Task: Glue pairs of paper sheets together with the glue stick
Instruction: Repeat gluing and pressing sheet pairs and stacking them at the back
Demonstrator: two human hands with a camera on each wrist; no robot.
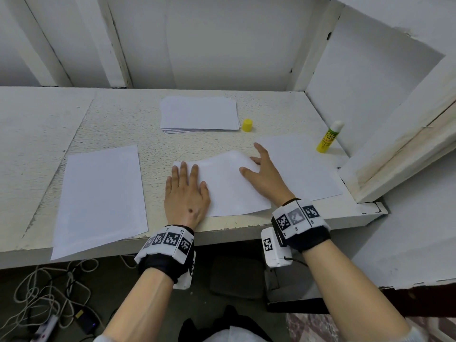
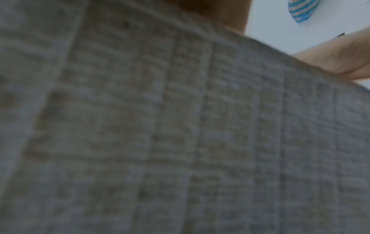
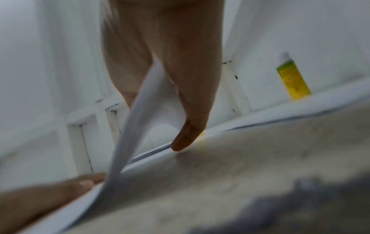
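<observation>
A white paper sheet (image 1: 229,186) lies near the table's front edge. My left hand (image 1: 186,191) presses flat on its left part with straight fingers. My right hand (image 1: 261,169) is at the sheet's right edge, whose far corner is lifted off the table. In the right wrist view the sheet (image 3: 128,142) curves up between two fingers (image 3: 192,110) of my right hand, pinched there. The uncapped yellow glue stick (image 1: 328,139) (image 3: 293,79) stands upright at the far right, and its yellow cap (image 1: 247,125) sits beside a paper stack (image 1: 199,114). The left wrist view shows only a blurred surface.
One single sheet (image 1: 101,198) lies at the left, overhanging the front edge of the table (image 1: 148,134). Another sheet (image 1: 303,169) lies at the right, under my right hand. White walls close in the back and right. Cables lie on the floor below.
</observation>
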